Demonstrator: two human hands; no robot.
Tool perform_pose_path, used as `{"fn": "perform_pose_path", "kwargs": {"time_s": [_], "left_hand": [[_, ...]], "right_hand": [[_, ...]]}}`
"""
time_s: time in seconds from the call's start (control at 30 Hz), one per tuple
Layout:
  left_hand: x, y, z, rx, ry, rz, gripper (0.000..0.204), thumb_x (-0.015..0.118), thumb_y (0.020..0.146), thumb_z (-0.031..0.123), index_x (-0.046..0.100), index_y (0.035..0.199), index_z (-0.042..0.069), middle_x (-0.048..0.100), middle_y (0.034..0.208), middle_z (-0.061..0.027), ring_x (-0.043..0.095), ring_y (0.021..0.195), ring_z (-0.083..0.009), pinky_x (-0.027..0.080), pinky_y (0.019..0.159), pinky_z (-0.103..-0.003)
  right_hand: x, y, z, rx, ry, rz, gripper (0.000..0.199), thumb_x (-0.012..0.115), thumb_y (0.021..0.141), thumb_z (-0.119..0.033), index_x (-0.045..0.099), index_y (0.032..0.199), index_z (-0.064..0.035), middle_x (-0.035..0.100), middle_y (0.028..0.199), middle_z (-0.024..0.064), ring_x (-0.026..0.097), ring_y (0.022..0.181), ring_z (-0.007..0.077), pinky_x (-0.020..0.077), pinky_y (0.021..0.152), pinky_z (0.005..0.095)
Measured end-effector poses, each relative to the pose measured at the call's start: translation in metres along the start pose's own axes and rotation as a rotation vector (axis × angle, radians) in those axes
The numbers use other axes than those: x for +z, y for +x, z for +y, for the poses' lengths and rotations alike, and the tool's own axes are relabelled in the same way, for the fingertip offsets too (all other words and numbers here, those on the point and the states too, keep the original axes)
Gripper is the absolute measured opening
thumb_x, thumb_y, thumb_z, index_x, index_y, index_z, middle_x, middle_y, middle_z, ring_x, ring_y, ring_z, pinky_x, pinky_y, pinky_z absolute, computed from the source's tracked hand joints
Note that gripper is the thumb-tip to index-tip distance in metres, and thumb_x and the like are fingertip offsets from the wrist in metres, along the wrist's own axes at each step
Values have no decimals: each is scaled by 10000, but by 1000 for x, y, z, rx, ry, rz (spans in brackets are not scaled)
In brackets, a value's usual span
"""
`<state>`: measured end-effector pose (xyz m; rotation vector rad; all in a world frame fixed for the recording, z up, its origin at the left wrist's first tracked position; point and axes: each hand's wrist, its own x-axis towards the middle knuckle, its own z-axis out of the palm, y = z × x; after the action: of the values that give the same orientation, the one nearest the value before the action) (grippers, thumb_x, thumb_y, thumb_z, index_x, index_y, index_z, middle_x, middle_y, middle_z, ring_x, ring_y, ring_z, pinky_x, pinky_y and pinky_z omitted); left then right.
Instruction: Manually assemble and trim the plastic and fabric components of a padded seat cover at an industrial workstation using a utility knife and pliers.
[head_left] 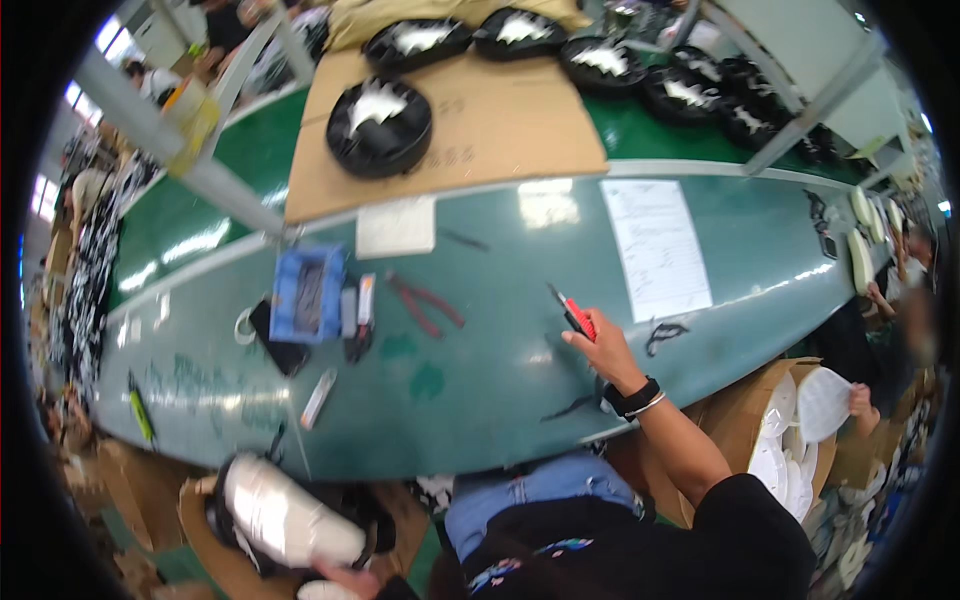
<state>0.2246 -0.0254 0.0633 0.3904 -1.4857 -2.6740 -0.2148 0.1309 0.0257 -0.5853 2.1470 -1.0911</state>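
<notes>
My right hand (610, 352) is closed around a red and black handled tool (575, 317) with a thin, pointed metal tip, above the green table. The tip points away and to the left. My left hand (345, 578), blurred and partly cut off at the lower edge, is at the near end of a long white piece with black parts (290, 512). This piece lies over an open cardboard box (205, 515) beside the table. Whether the left fingers grip it cannot be made out.
On the table (480, 380) are red-handled pliers (428, 303), a blue bin (308, 293), a dark phone (277, 340), a green tool (140, 410) and a paper sheet (657, 250). Black shells with white inserts (380, 128) stand behind on cardboard. A co-worker's hand (862, 402) holds a white piece at right.
</notes>
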Motion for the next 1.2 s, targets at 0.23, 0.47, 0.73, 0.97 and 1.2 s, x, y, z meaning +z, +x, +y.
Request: {"fn": "perform_pose_path", "kwargs": {"time_s": [0.23, 0.47, 0.73, 0.97, 1.2], "left_hand": [[5, -78, -146, -184, 108, 3, 269, 449, 979, 237, 523, 1127, 25, 598, 980, -101, 562, 838, -191, 465, 724, -302], [16, 109, -59, 96, -185, 1415, 176, 418, 986, 119, 506, 1101, 18, 560, 986, -98, 501, 819, -168, 433, 698, -287], [2, 211, -17, -318, 64, 1338, 263, 519, 972, 228, 584, 1048, -15, 563, 946, -87, 552, 841, -193, 476, 768, -317], [3, 225, -8, -399, 511, 1120, 260, 521, 939, 170, 598, 1091, -26, 582, 915, -120, 564, 853, -229, 467, 741, -346], [16, 248, -7, -144, 223, 893, 370, 500, 973, 299, 536, 1198, 8, 634, 1041, -108, 612, 937, -173, 479, 791, -286]], "right_hand": [[-141, 141, 8, -30, -55, 303, 273, 699, 806, -233, 548, 913, -31, 542, 634, 65, 550, 506, 165, 454, 453, 312], [-227, 341, -21, -115, 289, 439, 195, 682, 805, -186, 549, 871, -60, 598, 719, 16, 560, 579, 112, 492, 498, 265], [-215, 510, -35, -103, 552, 442, 425, 709, 816, -217, 563, 1187, -71, 592, 893, 55, 585, 737, 159, 569, 586, 316], [-190, 418, -19, -115, 701, 333, 330, 702, 841, -255, 567, 1050, -39, 607, 839, 69, 616, 634, 136, 535, 508, 290], [-113, 113, 4, 212, 348, -173, 314, 717, 841, -291, 588, 972, -36, 612, 763, 20, 601, 671, 83, 481, 576, 229]]}}
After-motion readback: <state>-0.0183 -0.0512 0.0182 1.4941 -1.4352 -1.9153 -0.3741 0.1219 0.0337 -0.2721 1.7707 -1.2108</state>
